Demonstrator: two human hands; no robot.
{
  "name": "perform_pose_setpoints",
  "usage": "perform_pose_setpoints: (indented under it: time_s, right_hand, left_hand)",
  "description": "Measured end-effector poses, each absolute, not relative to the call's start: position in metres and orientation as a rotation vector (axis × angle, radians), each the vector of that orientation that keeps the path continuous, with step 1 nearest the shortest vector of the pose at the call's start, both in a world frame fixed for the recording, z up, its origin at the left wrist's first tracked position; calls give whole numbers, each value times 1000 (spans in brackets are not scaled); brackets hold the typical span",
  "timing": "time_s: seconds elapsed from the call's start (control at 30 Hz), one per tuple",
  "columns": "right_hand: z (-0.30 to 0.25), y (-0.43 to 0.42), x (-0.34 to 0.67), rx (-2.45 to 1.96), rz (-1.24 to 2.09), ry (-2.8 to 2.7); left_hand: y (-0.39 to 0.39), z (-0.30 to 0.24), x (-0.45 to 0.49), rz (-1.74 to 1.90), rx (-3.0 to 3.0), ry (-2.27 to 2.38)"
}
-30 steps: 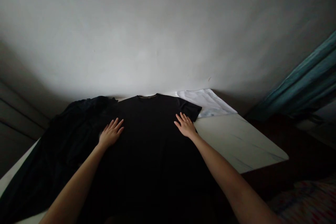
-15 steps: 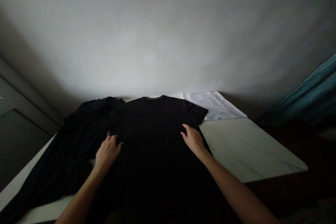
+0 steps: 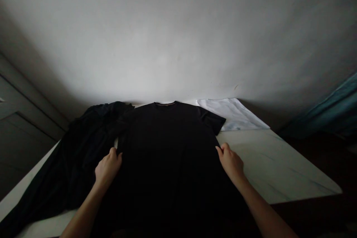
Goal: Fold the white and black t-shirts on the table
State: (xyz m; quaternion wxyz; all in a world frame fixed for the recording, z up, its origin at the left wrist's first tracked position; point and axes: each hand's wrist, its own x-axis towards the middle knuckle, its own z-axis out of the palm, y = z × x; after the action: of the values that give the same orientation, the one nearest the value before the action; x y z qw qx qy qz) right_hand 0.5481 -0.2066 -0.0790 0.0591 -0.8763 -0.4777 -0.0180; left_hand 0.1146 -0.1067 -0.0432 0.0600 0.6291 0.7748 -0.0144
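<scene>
- Change: both hands have moved from the middle of the chest of the black T-shirt out to its two side edges, lower down; the shirt now has a hand at each side.
- Black T-shirt, 1: lies flat and spread on the white marble-look table, collar toward the wall, body running toward the person.
- Left hand, 1: at the shirt's left side edge, beside the dark garment.
- Right hand, 1: at the shirt's right side edge, over the table.
- Fingers of the left hand: close together, curled at the edge; clamped on cloth or not, cannot tell.
- Fingers of the right hand: close together, bent at the edge; clamped or not, also cannot tell.
- Dark garment, 1: bunched, touching the shirt's left side, hanging over the table's edge.
- White cloth, 1: folded, partly under the shirt's right sleeve, near the wall.
- Teal curtain, 1: off to the right.
</scene>
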Motion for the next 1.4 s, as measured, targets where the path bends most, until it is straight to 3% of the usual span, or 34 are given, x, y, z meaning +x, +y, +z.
perform_pose_setpoints:
  time_s: [0.33,0.63,0.8,1.03,1.4]
  right_hand:
    - [-75,-215,580,-2700,-115,-1682]
    - [-62,-206,577,-2716,-75,-1812]
    - [-43,-117,577,-2344,-78,-1997]
    - [-34,52,586,-2353,7,-1871]
    - [-77,159,583,-2295,41,-1907]
  left_hand:
    - [-124,-50,98,-212,1976,2268]
    - [-116,-17,99,-179,2077,2271]
    - [-29,-3,129,69,2503,2005]
    - [123,-19,176,80,2534,2050]
    - [201,-74,200,98,2490,2110]
